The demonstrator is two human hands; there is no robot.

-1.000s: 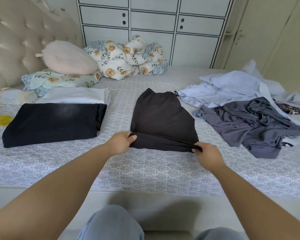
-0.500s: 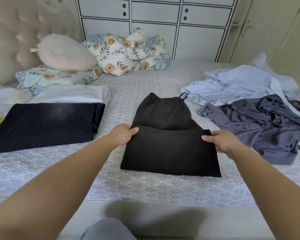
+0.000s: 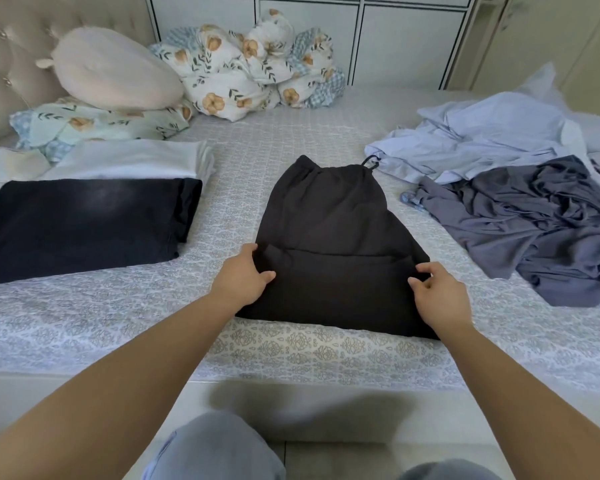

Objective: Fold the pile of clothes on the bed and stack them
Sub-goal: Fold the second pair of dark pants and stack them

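White cupboard doors close off the far side of the room, and a bed under a grey-patterned cover fills the view. At the middle of the bed, close to its near edge, lies a black garment, its near part folded up over itself so the fold's edge runs straight across it; a drawstring shows at its narrow far end. The left hand grips the left end of that folded flap, fingers curled onto the cloth. The right hand pinches the right end, thumb and fingers bent round the fabric. To the left, well apart from the garment, sits a folded black piece, and just behind it, touching, a folded white piece. To the right, a crumpled dark grey garment lies in a heap with a pale blue shirt bunched behind it. At the head of the bed are a pink cushion, a floral pillow beneath it, and a rolled floral quilt. Grey trouser knees show at the bottom.
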